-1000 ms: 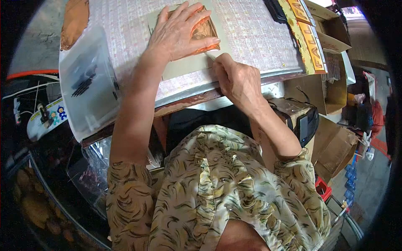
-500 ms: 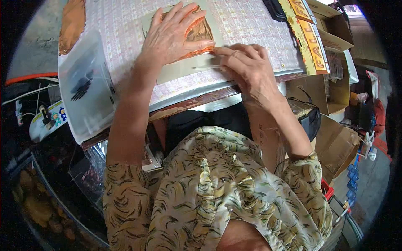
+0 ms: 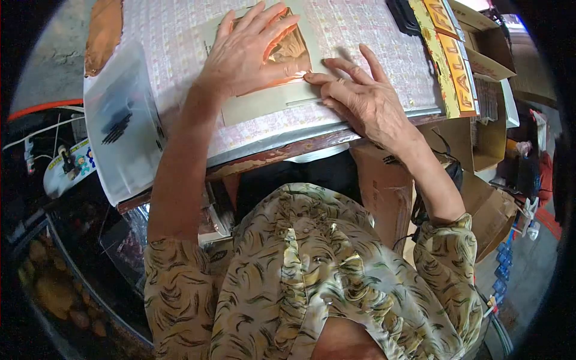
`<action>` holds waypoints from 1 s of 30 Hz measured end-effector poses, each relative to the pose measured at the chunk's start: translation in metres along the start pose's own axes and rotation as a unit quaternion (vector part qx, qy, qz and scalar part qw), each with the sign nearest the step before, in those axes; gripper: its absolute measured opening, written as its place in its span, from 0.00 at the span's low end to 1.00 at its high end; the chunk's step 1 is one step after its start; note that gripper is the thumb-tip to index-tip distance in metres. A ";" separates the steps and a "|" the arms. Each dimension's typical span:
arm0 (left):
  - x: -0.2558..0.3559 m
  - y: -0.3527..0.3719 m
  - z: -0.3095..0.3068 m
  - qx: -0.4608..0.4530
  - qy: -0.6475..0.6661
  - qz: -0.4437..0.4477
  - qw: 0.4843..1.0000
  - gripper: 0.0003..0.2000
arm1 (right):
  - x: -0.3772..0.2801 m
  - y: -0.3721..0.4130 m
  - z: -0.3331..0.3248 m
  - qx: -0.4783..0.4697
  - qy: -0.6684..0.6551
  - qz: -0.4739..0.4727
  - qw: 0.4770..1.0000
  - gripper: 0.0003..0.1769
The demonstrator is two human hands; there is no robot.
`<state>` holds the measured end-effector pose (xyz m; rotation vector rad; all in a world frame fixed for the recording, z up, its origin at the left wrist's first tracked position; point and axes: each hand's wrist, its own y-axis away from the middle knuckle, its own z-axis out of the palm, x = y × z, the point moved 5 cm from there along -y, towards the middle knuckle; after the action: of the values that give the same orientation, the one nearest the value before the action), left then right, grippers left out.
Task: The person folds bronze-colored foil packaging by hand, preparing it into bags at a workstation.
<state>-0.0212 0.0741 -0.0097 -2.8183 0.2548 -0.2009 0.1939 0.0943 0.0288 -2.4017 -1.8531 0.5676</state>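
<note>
My left hand [image 3: 243, 57] lies flat with spread fingers over a shiny copper-orange foil sheet [image 3: 288, 48], its thumb along the sheet's near edge. Under the foil is a grey-beige card [image 3: 252, 110], whose near part shows below my wrist. At the foil's near right corner, a fingertip of my right hand [image 3: 366, 102] touches the edge while its other fingers stick out, raised and apart. A thin white stick [image 3: 303, 102] points left from beneath the right hand, its other end hidden by the thumb side.
Pink-and-white patterned cloth [image 3: 180, 36] covers the table. On the left stands a translucent plastic tray [image 3: 129, 162] with dark thin pieces; a brown piece [image 3: 103, 36] lies beyond it. A black object [image 3: 403, 17] and orange lettered packs [image 3: 455, 66] line the right edge, beside cardboard boxes [image 3: 483, 36].
My right hand has shifted slightly right, and its fingers have lifted and spread. The white stick sits a little further right. My left hand stays on the foil.
</note>
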 end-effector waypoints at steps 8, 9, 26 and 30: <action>0.006 0.002 -0.002 -0.003 0.014 -0.020 1.000 0.49 | 0.008 0.006 0.002 -0.019 -0.020 0.014 1.000 0.10; 0.006 0.001 -0.004 0.001 0.012 -0.016 1.000 0.49 | 0.009 0.006 0.000 -0.014 -0.040 0.012 0.999 0.09; 0.004 0.001 -0.002 -0.023 0.043 -0.046 0.998 0.63 | 0.020 -0.031 -0.027 0.137 0.062 0.253 0.956 0.18; 0.002 0.002 -0.001 -0.026 0.052 -0.059 0.997 0.62 | 0.016 -0.058 -0.002 0.036 -0.157 0.296 0.941 0.12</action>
<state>-0.0194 0.0713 -0.0091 -2.8811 0.1194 -0.3737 0.1443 0.1260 0.0418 -2.9461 -1.1122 1.0876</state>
